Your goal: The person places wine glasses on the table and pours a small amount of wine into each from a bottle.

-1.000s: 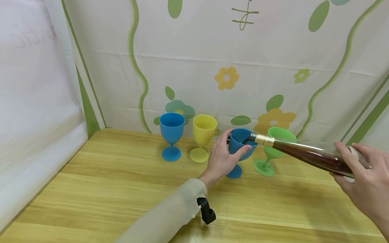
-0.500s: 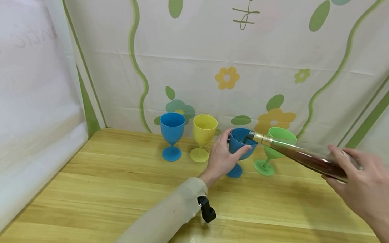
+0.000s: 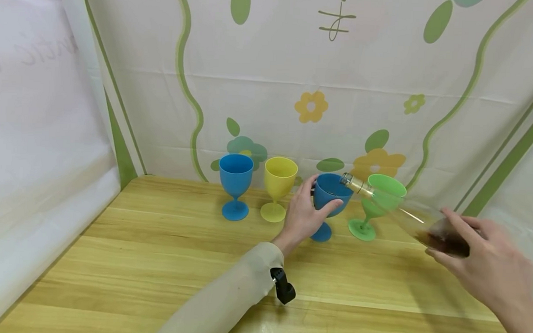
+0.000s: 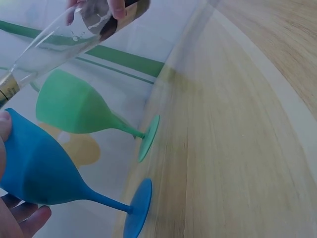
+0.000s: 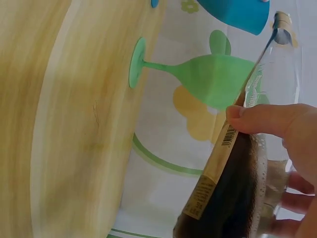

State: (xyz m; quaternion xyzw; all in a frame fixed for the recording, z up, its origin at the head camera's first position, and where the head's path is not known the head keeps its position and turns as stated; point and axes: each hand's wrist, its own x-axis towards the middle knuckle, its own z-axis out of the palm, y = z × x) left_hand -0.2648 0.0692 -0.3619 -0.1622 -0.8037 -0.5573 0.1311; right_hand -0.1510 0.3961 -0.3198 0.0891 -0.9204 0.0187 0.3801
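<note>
My left hand (image 3: 304, 212) holds the bowl of a blue goblet (image 3: 335, 204), thumb in front and fingers around the far side. A little dark liquid shows inside it. My right hand (image 3: 488, 257) grips the lower body of a clear glass bottle (image 3: 406, 213) with a gold band at its neck. The bottle slants, its mouth at the goblet's right rim and its base lower. In the right wrist view, dark liquid with bubbles fills the lower part of the bottle (image 5: 237, 183), beside a paper label. A green goblet (image 4: 74, 106) stands just behind the bottle's neck.
Another blue goblet (image 3: 235, 177) and a yellow goblet (image 3: 280, 179) stand upright on the wooden table (image 3: 157, 260), left of my left hand. A white cloth (image 3: 253, 53) with printed flowers hangs behind the table, and a white sheet (image 3: 43, 129) hangs on the left.
My right hand has moved left and down, lowering the bottle's base. The bottle's mouth has risen to the rim, and the dark liquid has run back from the neck. The left hand keeps its hold.
</note>
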